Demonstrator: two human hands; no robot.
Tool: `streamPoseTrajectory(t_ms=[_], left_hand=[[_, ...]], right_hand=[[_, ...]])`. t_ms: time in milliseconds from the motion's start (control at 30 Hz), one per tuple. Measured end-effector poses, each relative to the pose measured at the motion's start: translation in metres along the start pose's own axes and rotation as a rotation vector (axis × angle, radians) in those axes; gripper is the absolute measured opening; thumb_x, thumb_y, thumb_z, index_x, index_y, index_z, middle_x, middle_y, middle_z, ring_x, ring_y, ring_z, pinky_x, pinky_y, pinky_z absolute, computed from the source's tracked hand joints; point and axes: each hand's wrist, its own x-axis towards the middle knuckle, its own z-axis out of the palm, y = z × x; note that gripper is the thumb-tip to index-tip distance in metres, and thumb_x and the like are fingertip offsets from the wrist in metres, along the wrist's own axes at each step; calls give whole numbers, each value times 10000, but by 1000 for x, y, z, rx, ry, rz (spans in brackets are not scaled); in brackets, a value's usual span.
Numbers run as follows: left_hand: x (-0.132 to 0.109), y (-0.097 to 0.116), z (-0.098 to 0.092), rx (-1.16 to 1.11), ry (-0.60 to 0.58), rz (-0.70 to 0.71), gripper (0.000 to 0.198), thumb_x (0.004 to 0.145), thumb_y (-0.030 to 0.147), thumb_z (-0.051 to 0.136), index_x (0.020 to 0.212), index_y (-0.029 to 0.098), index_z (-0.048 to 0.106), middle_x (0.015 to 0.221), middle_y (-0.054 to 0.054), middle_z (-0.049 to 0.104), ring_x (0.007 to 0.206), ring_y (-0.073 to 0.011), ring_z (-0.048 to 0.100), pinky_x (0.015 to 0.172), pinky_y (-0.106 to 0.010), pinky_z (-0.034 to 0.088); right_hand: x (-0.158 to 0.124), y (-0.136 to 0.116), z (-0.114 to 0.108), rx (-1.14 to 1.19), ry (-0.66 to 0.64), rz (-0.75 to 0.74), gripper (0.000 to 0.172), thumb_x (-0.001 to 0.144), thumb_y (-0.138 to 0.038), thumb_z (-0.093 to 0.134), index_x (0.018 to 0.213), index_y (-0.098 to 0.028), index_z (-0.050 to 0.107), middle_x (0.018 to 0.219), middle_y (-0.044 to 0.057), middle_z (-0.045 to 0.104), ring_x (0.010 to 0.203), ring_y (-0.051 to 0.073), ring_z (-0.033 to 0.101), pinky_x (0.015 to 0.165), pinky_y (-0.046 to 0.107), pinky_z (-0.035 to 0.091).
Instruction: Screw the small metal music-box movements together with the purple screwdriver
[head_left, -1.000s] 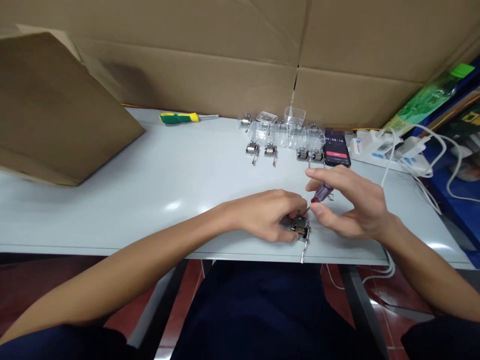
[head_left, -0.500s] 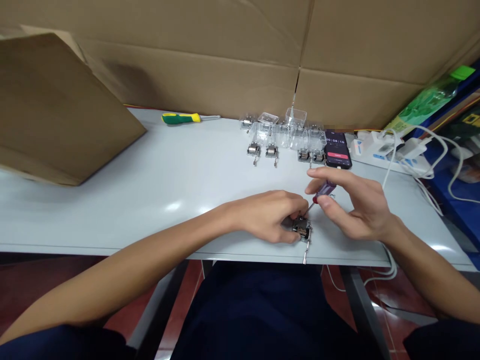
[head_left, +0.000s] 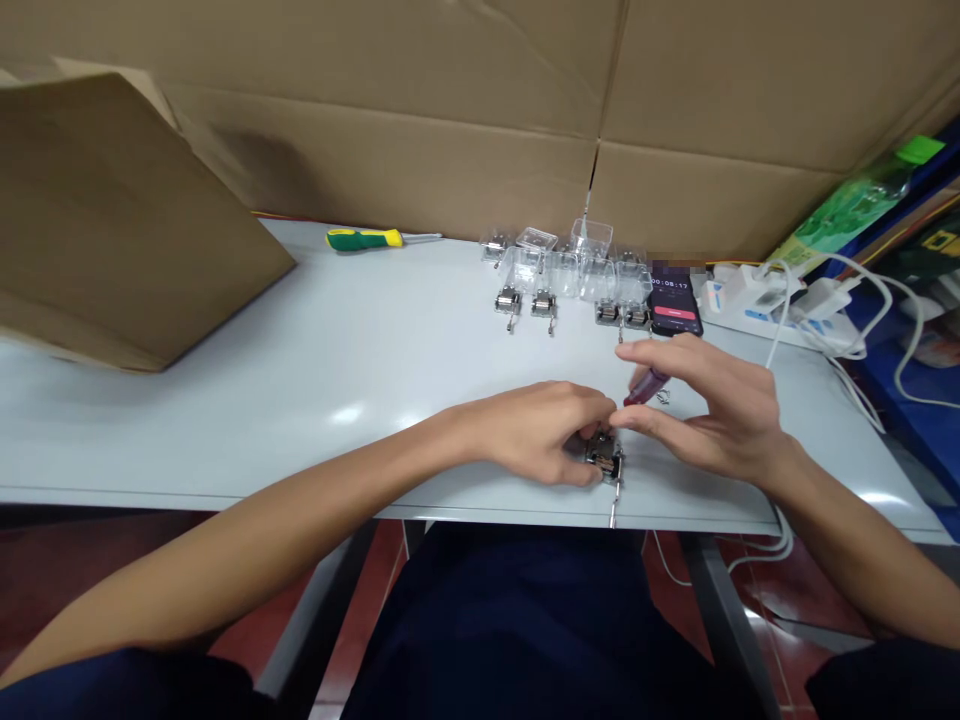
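My left hand (head_left: 536, 432) grips a small metal crank mechanism (head_left: 604, 456), probably a music box movement, on the table near the front edge, with its thin crank pointing toward me. My right hand (head_left: 712, 412) holds a small purple-handled screwdriver (head_left: 646, 386) between thumb and fingers, just beyond the mechanism. Fingers hide the screwdriver's shaft and tip. A tiny metal piece (head_left: 663, 398) lies on the table beside the handle. Several similar mechanisms (head_left: 508, 303) stand farther off, beyond my hands.
Clear plastic boxes (head_left: 577, 265) cluster at the table's back, next to a phone (head_left: 674, 305) showing a timer. A green-and-yellow screwdriver (head_left: 360, 239) lies back left. A cardboard sheet (head_left: 97, 220) overhangs the left side. A power strip (head_left: 772, 303) with white cables sits back right.
The purple screwdriver has tilted, and my right fingers now cover its shaft. The left hand and mechanism have barely moved. The phone timer has advanced by one second.
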Motion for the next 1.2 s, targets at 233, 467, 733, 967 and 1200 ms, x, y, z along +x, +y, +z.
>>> streamPoseTrajectory(t_ms=[233, 467, 733, 967, 1200], left_hand=[[0, -1, 1, -7, 5, 11, 242, 808, 289, 691, 999, 162, 614, 903, -33, 629, 760, -158, 577, 699, -298, 453], [0, -1, 1, -20, 11, -2, 233, 805, 296, 699, 976, 162, 616, 883, -26, 628, 724, -147, 560, 662, -295, 434], [0, -3, 3, -28, 12, 7, 218, 806, 286, 709, 939, 168, 583, 877, -13, 618, 729, -141, 559, 664, -291, 441], [0, -4, 4, -20, 24, 15, 229, 801, 283, 719, 956, 169, 595, 906, -30, 624, 769, -160, 584, 681, -297, 452], [0, -4, 4, -4, 36, 45, 210, 812, 293, 703, 936, 172, 584, 865, -24, 612, 729, -155, 569, 657, -300, 440]], right_hand=[[-1, -3, 1, 14, 9, 52, 604, 905, -166, 776, 1459, -279, 564, 1032, 12, 757, 864, 162, 709, 839, 333, 597], [-1, 0, 4, 130, -34, 100, 592, 955, -137, 688, 1506, -277, 523, 1133, 46, 767, 906, 176, 732, 839, 348, 622], [1, -2, 2, 171, -72, 54, 604, 960, -89, 636, 1526, -265, 524, 1211, 84, 754, 1035, 213, 726, 854, 390, 626], [2, -5, 0, 110, -31, -15, 611, 923, -49, 664, 1484, -274, 573, 1106, 49, 790, 922, 191, 740, 777, 368, 628], [2, -6, -5, 201, -23, 23, 514, 885, -18, 683, 1333, -269, 675, 1026, 21, 797, 866, 176, 754, 761, 340, 649]])
